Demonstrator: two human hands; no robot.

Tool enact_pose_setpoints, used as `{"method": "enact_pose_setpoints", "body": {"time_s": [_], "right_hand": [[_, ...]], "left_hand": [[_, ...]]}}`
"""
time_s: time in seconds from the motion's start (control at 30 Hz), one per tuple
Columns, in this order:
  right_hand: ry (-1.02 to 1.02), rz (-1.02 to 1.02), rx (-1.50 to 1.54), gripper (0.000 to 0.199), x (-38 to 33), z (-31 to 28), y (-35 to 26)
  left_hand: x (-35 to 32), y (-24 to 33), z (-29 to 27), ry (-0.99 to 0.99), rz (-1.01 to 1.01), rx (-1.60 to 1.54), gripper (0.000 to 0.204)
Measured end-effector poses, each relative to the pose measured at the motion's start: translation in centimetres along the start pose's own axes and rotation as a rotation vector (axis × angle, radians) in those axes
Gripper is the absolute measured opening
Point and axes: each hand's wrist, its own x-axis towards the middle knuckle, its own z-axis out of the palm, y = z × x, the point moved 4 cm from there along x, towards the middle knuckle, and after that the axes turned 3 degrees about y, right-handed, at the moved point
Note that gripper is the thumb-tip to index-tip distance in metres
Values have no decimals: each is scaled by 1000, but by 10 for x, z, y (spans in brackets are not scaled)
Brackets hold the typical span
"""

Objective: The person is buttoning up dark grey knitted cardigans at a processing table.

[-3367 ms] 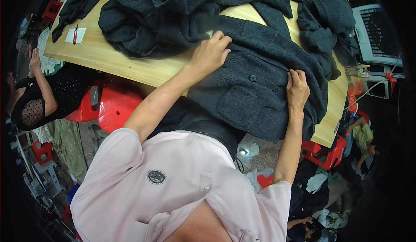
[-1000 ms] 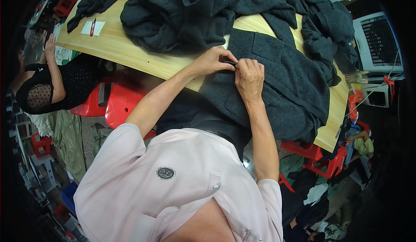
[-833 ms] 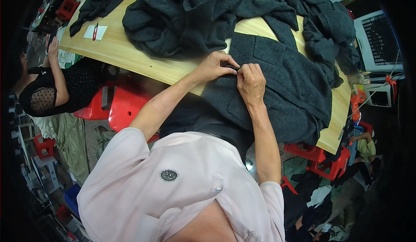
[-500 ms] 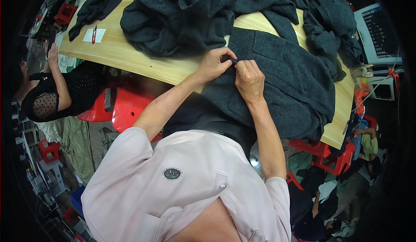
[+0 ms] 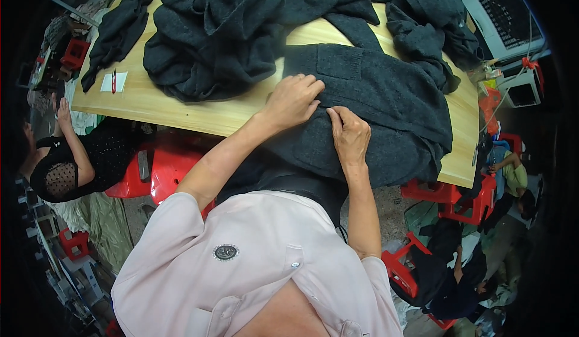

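Observation:
A dark grey knitted cardigan [image 5: 398,111] with patch pockets lies over the table's front edge, its lower part hanging toward my lap. My left hand [image 5: 294,100] is closed at its near left part, fingers curled down onto the knit. Just to the right and slightly nearer, my right hand [image 5: 351,133] pinches the cloth between thumb and forefinger, the other fingers folded in. A small gap separates the two hands. The exact bit of edge or seam under the fingertips is hidden.
A large heap of dark knitwear [image 5: 211,41] fills the table [image 5: 199,117] ahead; more garments [image 5: 422,23] lie at the far right. A red pen on white paper [image 5: 114,82] is at the left. Red stools [image 5: 172,171] stand below, and a person in black [image 5: 66,162] sits at left.
My hands were together, pinching a fold of the cardigan; now they are slightly apart, with the right one lower. The view has shifted a little to the right.

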Motion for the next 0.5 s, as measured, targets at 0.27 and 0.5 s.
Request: {"method": "enact_pose_setpoints", "body": {"time_s": [0.27,0.5], "right_hand": [[2,-68,-156,28,-14,-15,-3],[2,-27,-101,19,-6,-4,10]], "left_hand": [[8,18,12,-95,29,11,31],[20,19,38,146,32,-69,13]]}}
